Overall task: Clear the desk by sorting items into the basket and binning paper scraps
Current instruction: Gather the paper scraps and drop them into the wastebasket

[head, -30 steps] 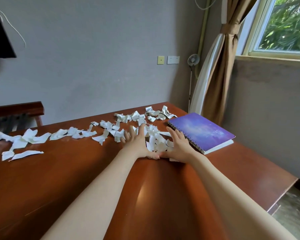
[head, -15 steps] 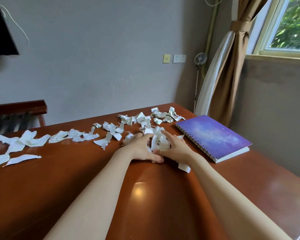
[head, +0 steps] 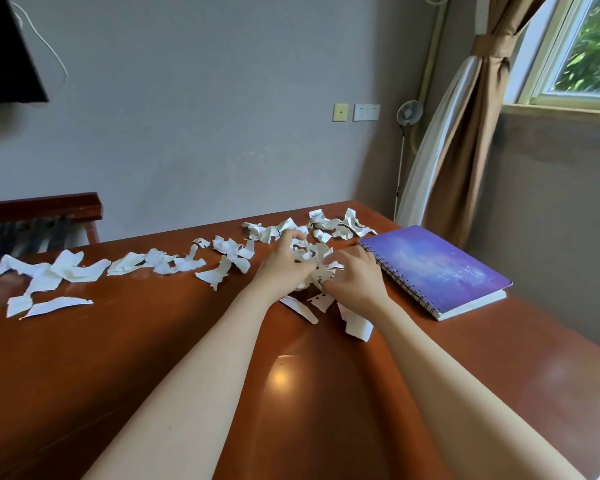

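Note:
White torn paper scraps [head: 56, 275] lie in a long row across the far side of the brown wooden desk [head: 153, 358]. My left hand [head: 284, 268] and my right hand [head: 354, 275] are curled round a bunch of paper scraps [head: 310, 259] held between them, just above the desk. Three scraps [head: 357, 325] lie loose on the desk below my hands. More scraps [head: 340, 225] sit behind the bunch near the desk's far edge. A purple spiral notebook [head: 433, 268] lies flat to the right of my right hand. No basket or bin is in view.
A dark wooden bench [head: 39, 209] stands behind the desk at the left. A brown curtain [head: 471, 140] and a standing fan [head: 407, 114] are at the back right corner under the window. The desk's right edge runs past the notebook.
My hands went from lying flat on the scraps to closing together and lifting a bunch off the desk. A few scraps dropped out beneath them.

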Motion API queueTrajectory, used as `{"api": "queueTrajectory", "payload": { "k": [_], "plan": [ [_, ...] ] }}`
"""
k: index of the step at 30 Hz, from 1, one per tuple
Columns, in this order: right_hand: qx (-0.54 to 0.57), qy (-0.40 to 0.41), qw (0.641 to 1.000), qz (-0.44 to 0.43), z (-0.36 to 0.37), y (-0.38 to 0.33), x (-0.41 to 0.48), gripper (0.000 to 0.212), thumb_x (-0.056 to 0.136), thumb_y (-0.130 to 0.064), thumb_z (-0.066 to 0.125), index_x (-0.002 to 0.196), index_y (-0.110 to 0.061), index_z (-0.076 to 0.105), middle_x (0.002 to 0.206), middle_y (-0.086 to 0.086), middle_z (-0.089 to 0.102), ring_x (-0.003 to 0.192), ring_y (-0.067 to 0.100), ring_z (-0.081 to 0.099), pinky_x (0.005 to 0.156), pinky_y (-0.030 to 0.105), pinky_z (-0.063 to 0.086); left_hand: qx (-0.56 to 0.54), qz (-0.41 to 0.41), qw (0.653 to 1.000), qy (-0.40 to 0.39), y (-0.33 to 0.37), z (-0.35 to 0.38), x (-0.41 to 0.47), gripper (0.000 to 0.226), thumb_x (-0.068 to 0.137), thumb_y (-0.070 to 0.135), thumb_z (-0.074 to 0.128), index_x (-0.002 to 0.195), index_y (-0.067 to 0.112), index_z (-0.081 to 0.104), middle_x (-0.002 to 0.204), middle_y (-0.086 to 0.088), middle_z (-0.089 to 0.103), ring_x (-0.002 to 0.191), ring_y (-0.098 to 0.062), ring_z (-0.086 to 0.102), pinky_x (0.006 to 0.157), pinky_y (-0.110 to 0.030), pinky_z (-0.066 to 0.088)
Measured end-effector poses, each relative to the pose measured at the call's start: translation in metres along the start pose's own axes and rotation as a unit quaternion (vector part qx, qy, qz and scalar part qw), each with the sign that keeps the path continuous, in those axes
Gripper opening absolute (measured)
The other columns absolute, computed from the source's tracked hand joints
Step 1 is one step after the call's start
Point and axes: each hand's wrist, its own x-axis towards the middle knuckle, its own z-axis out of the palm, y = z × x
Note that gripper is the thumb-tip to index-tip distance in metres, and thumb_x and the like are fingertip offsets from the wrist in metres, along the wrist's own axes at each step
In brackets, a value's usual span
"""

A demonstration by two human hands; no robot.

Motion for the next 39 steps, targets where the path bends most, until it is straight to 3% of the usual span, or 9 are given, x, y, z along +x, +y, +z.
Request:
{"api": "queueTrajectory", "payload": {
  "k": [3, 9, 12, 16, 20, 23, 30, 35, 39],
  "plan": [
    [-0.007, 0.013, 1.0, 0.019, 0.004, -0.001, 0.004, 0.064, 0.074, -0.026, 0.063, 0.135, -0.028, 0.041, 0.144, 0.0, 0.031, 0.135, 0.024, 0.025, 0.11, 0.036, 0.021, 0.057, -0.009, 0.997, 0.051, 0.0, 0.008, 0.004, 0.044, 0.089, 0.042, 0.05, 0.129, 0.031, 0.035, 0.125, -0.013, 0.054, 0.113, -0.031, 0.054, 0.091, -0.042, 0.045],
    [-0.011, -0.1, 0.995, 0.028, 0.011, 0.002, 0.027, 0.089, 0.077, -0.048, 0.067, 0.146, -0.047, 0.011, 0.159, 0.0, -0.003, 0.147, 0.026, -0.009, 0.116, 0.05, 0.0, 0.148, -0.093, 0.983, 0.052, -0.015, 0.009, 0.01, 0.058, 0.088, 0.058, 0.04, 0.14, 0.035, 0.029, 0.147, -0.005, 0.034, 0.138, -0.03, 0.026, 0.11, -0.044, 0.02],
    [-0.031, -0.143, 0.989, 0.006, 0.017, 0.0, 0.035, 0.079, 0.082, -0.05, 0.061, 0.147, -0.043, 0.017, 0.159, 0.001, 0.007, 0.147, 0.024, 0.005, 0.116, 0.049, 0.002, 0.15, -0.049, 0.986, 0.062, -0.022, 0.009, 0.011, 0.055, 0.089, 0.05, 0.047, 0.139, 0.033, 0.033, 0.145, 0.0, 0.038, 0.136, -0.026, 0.029, 0.112, -0.041, 0.025],
    [0.041, -0.107, 0.993, -0.031, 0.023, -0.007, 0.037, 0.044, 0.089, -0.027, 0.057, 0.132, -0.022, 0.051, 0.131, 0.002, 0.049, 0.113, 0.019, 0.049, 0.092, 0.028, 0.04, 0.1, -0.027, 0.993, 0.048, -0.019, 0.01, 0.01, 0.042, 0.095, 0.031, 0.044, 0.136, 0.025, 0.04, 0.139, -0.004, 0.045, 0.128, -0.024, 0.041, 0.104, -0.039, 0.04],
    [0.041, -0.032, 0.997, -0.056, 0.024, -0.008, 0.031, 0.003, 0.088, -0.015, 0.056, 0.085, -0.015, 0.056, 0.084, 0.001, 0.048, 0.079, 0.018, 0.045, 0.058, 0.021, 0.031, 0.06, -0.033, 0.997, 0.041, -0.011, 0.013, 0.006, 0.038, 0.1, 0.012, 0.03, 0.133, 0.02, 0.046, 0.134, -0.005, 0.051, 0.118, -0.024, 0.051, 0.091, -0.033, 0.046],
    [0.06, -0.016, 0.997, -0.041, 0.025, -0.005, 0.026, 0.034, 0.086, -0.003, 0.051, 0.062, -0.017, 0.032, 0.063, -0.002, 0.036, 0.06, 0.014, 0.033, 0.05, 0.021, 0.021, 0.031, -0.042, 0.997, 0.048, -0.008, 0.015, -0.001, 0.038, 0.1, 0.012, 0.029, 0.13, 0.019, 0.051, 0.134, -0.005, 0.052, 0.119, -0.023, 0.051, 0.09, -0.032, 0.045],
    [0.101, 0.045, 0.994, -0.011, 0.008, -0.019, 0.008, 0.038, 0.092, -0.005, 0.047, 0.062, -0.022, 0.032, 0.061, -0.004, 0.039, 0.056, 0.011, 0.036, 0.047, 0.015, 0.034, -0.055, -0.056, 0.996, 0.046, 0.011, 0.01, -0.02, 0.037, 0.1, 0.013, 0.025, 0.125, 0.017, 0.052, 0.125, -0.003, 0.054, 0.085, -0.01, 0.048, 0.056, -0.013, 0.035],
    [0.091, 0.044, 0.995, 0.018, -0.006, -0.016, 0.0, 0.012, 0.09, -0.001, 0.042, 0.089, 0.003, 0.053, 0.08, 0.014, 0.06, 0.071, 0.028, 0.052, 0.056, 0.03, 0.038, -0.057, -0.06, 0.995, 0.054, 0.006, 0.001, -0.033, 0.038, 0.099, 0.012, 0.026, 0.121, 0.014, 0.057, 0.116, -0.004, 0.061, 0.093, -0.015, 0.052, 0.062, -0.017, 0.041],
    [0.14, -0.018, 0.99, 0.025, -0.022, -0.008, -0.007, 0.028, 0.095, -0.018, 0.045, 0.1, 0.007, 0.056, 0.082, 0.018, 0.055, 0.056, 0.015, 0.039, 0.048, 0.022, 0.031, -0.074, -0.05, 0.993, 0.075, 0.007, -0.004, -0.039, 0.038, 0.099, 0.016, 0.032, 0.107, 0.008, 0.068, 0.093, 0.001, 0.063, 0.081, -0.01, 0.053, 0.068, -0.021, 0.039]
  ]
}}
